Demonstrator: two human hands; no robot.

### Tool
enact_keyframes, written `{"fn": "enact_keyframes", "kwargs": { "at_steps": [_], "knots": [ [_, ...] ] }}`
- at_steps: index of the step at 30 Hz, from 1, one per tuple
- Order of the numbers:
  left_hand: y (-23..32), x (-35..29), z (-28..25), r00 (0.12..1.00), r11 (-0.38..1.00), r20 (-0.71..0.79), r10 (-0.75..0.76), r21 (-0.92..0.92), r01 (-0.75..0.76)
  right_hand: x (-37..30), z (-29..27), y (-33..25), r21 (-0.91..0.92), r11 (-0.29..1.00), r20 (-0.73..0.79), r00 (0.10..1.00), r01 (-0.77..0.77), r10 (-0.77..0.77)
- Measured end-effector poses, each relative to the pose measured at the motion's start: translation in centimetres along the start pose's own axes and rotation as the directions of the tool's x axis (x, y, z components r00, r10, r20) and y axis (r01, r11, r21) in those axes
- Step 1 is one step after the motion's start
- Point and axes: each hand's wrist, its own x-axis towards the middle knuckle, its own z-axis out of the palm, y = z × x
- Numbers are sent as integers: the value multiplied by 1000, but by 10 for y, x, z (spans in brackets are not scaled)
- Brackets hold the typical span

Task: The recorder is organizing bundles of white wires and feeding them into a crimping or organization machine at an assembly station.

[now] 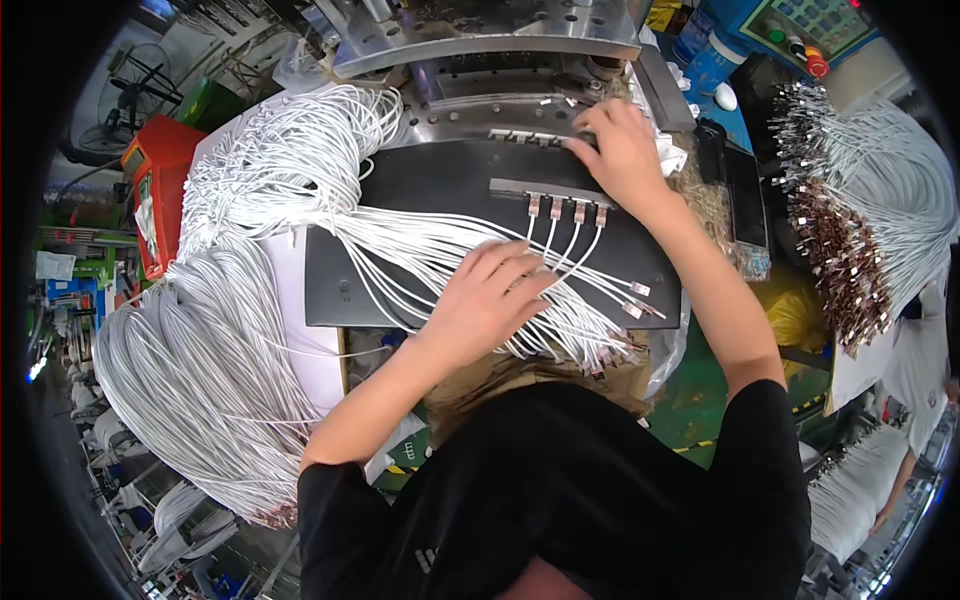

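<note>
Spreading over white cables point(410, 228), left fingers point(512, 271) look released; at board edge point(440, 148), right fingers point(591, 119) curl, grip unclear.

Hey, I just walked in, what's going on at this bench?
A person's left hand lies over a bundle of white cables on a black board. Their right hand is at the right end of the far metal strip; its grip is unclear. Four cable ends line up along the nearer metal bar.
</note>
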Motion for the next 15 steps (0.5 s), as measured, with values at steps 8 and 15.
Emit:
{"fn": "enact_keyframes", "kwargs": {
  "at_steps": [8,15],
  "knots": [
    [2,10,17,996,996,71,-56,76,50,-53,-62,-12,200,971,460,888,-130,24],
    [-31,25,10,955,944,100,-280,207,255,29,18,10,447,892,69,997,-66,40]
  ]
}}
